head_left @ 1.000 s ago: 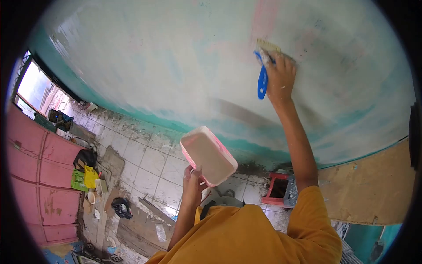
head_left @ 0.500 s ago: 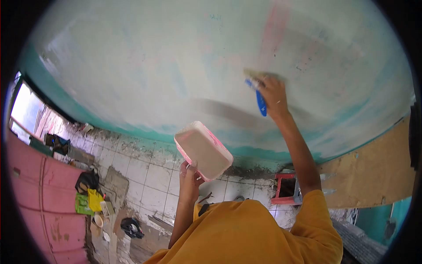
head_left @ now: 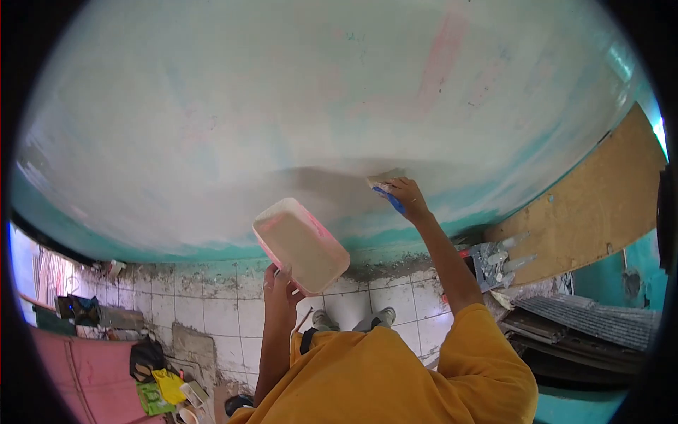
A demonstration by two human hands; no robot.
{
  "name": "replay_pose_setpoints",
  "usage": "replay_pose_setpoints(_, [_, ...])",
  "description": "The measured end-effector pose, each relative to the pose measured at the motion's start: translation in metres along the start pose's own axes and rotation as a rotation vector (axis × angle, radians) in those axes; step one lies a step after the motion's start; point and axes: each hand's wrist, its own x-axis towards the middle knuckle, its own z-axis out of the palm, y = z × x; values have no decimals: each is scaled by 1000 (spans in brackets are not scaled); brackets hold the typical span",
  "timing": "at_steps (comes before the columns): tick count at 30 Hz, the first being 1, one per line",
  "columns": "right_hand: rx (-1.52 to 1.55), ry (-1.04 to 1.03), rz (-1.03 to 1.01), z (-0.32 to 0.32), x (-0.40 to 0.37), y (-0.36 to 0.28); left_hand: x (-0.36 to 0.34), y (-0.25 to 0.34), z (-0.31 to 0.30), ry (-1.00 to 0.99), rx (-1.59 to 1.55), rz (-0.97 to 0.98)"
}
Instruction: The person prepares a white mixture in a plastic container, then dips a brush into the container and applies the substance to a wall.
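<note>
My right hand [head_left: 407,195] grips a paintbrush with a blue handle [head_left: 390,198] and presses its pale bristles against the wall [head_left: 282,106], low down where a grey wet-looking band runs. My left hand [head_left: 280,284] holds a pink rectangular tray [head_left: 300,244] by its near corner, tilted, with pale paint inside. The tray hangs in front of the wall, left of and below the brush. The wall is whitish with faint pink and turquoise patches and a turquoise strip along its base. My orange sleeves fill the lower middle.
A wooden board [head_left: 593,205] leans at the right, with paint-spattered clutter [head_left: 494,258] and a grey ribbed sheet [head_left: 586,318] beside it. The tiled floor [head_left: 212,297] is dirty; bags and small items [head_left: 159,385] lie at the lower left by a pink door [head_left: 78,381].
My right hand has swept the brush down the wall, from high at the upper right to the low grey band. The tray has shifted slightly left, and my view has tilted.
</note>
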Motion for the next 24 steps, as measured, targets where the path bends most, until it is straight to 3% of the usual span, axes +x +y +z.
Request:
replay_pose_setpoints(1, [-7,5,12,-11,7,-3,1,3,-4,-13,6,-3])
replay_pose_setpoints(5, [-213,327,-278,-102,76,-3,6,5,-15,-14,9,-48])
replay_pose_setpoints(8, [-285,374,-229,-156,116,-15,6,5,-23,-16,-2,-46])
replay_pose_setpoints(10, [-337,662,-217,-181,133,-44,5,4,-28,-15,-14,-36])
replay_pose_setpoints(13, [-311,617,-248,-144,128,-45,1,1,-34,-14,-16,-36])
replay_pose_setpoints(17, [-186,374,-171,-31,65,-62,-6,4,-40,-1,-44,-3])
replay_pose_setpoints(19, [-196,79,-93,10,37,-59,-9,6,-45,-12,-62,14])
replay_pose_setpoints(22, [-92,-31,-76,9,46,-54,-13,6,-50,29,-64,9])
replay_pose_setpoints(24, [-161,147,-167,-26,77,-54,-12,5,-54,15,-68,9])
